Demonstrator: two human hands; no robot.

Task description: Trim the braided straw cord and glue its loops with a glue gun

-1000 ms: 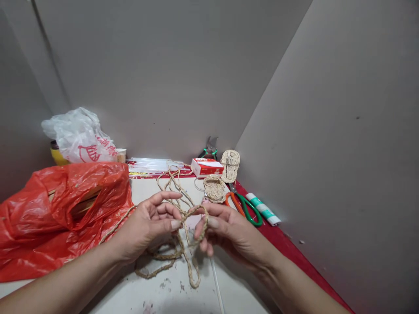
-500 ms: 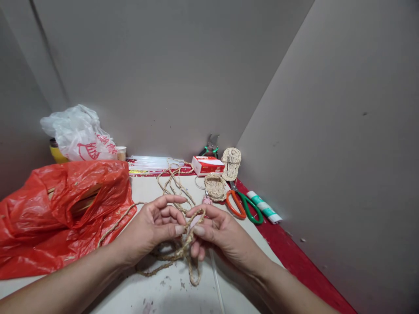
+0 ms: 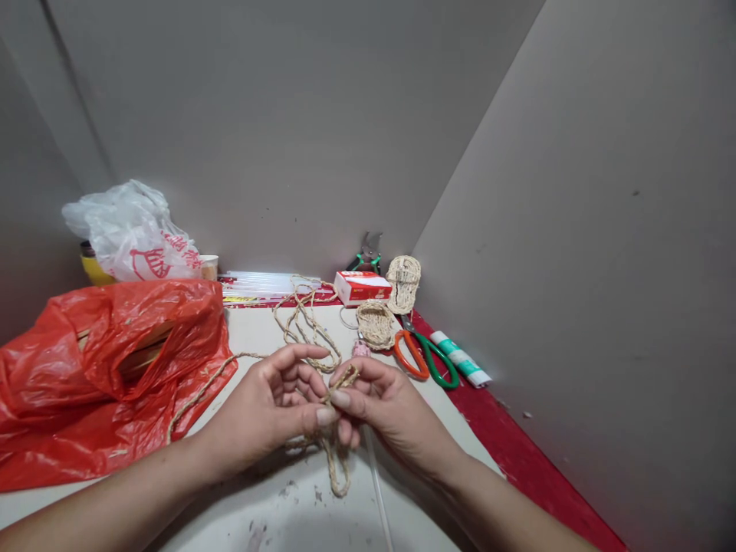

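left hand point(image 3: 270, 406) + right hand point(image 3: 382, 406); pinching rope point(image 3: 336, 383); thumbs touching

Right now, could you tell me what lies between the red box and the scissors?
A small woven straw piece sits between the box and scissors, seen in the head view.
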